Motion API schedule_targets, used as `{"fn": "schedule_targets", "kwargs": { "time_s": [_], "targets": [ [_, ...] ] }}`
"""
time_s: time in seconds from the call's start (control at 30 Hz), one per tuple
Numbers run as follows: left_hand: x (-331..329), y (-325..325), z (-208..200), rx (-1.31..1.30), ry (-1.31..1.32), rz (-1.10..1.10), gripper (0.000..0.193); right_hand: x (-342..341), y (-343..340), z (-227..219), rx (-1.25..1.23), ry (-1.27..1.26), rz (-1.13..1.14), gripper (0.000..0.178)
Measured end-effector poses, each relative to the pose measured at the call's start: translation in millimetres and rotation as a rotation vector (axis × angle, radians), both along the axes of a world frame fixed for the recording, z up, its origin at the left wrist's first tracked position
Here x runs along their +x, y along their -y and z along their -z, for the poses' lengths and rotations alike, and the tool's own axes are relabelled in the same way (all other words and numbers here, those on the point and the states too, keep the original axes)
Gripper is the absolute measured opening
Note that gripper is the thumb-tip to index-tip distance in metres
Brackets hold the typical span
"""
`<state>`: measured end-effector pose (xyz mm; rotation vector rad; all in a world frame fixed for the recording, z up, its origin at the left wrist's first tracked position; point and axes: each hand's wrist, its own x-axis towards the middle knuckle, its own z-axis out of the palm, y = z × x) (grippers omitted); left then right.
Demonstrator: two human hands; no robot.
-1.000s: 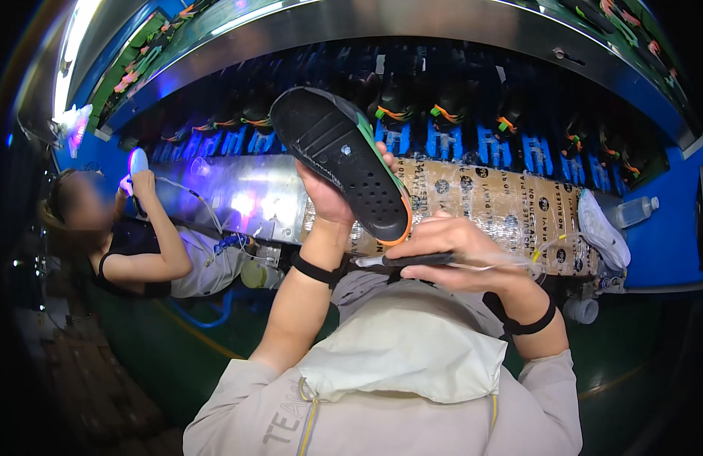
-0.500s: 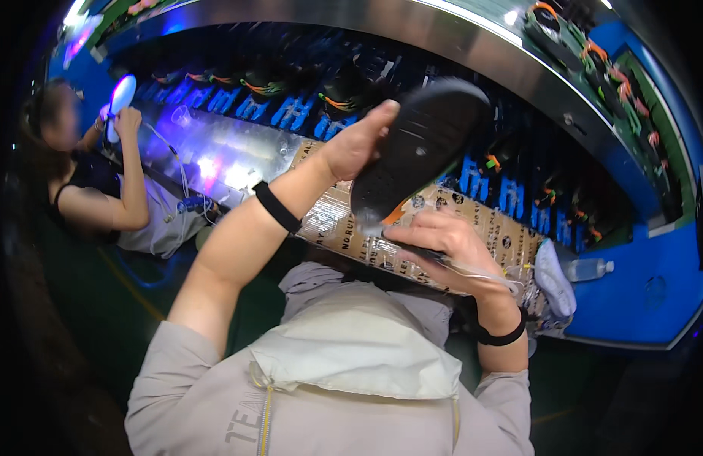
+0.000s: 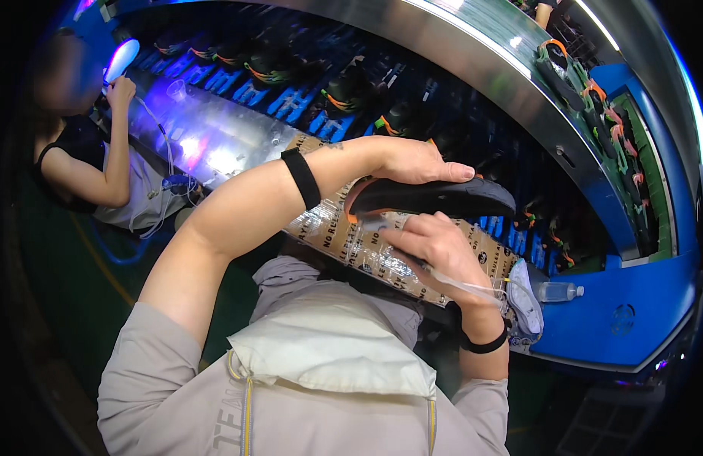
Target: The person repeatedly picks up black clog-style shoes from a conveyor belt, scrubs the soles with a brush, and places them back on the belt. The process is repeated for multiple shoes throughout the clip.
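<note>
My left hand (image 3: pixel 420 162) grips a black shoe (image 3: pixel 442 199) with orange edging, its thumb pressed along the dark side. The shoe lies on its side in the air above a bench top covered with printed brown cardboard and clear film (image 3: pixel 344 239). My right hand (image 3: pixel 442 247) is closed round a slim, dark-handled tool (image 3: pixel 414 262). A thin clear tube (image 3: pixel 465 284) runs from it along the wrist. Just below the shoe's orange-edged left end is the tool's pale, blurred tip (image 3: pixel 376 224); whether they touch I cannot tell.
At the left a person (image 3: pixel 85 152) holds up a glowing sole-shaped piece (image 3: pixel 124 61). Beyond the bench are several dark shoes on blue holders (image 3: pixel 290 102). A clear bottle (image 3: pixel 560 292) and a white shoe-shaped item (image 3: pixel 524 296) are at the right, below a belt of shoes (image 3: pixel 595 106).
My left hand has turned over the top of the shoe, swinging its underside out of view and laying it more level. The right hand has shifted slightly left and down, still holding the tool.
</note>
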<state>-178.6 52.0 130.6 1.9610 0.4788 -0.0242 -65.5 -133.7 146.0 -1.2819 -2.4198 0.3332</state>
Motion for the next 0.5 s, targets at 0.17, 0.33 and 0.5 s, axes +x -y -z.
{"fn": "schedule_targets", "kwargs": {
  "time_s": [0.17,0.33,0.5],
  "targets": [
    [-21.5,-13.1,12.3,-0.094,0.093,-0.18,0.086,10.7,7.6,-5.1,-0.042,-0.171,-0.011,0.029],
    [-80.8,-26.4,84.1,-1.005,0.787,-0.461,0.097,23.5,27.2,16.3,-0.024,-0.506,0.431,0.024],
    [-178.0,2.2,149.0,-1.412,0.622,-0.334,0.108,37.7,41.3,76.3,-0.148,-1.069,0.705,0.021]
  ]
}}
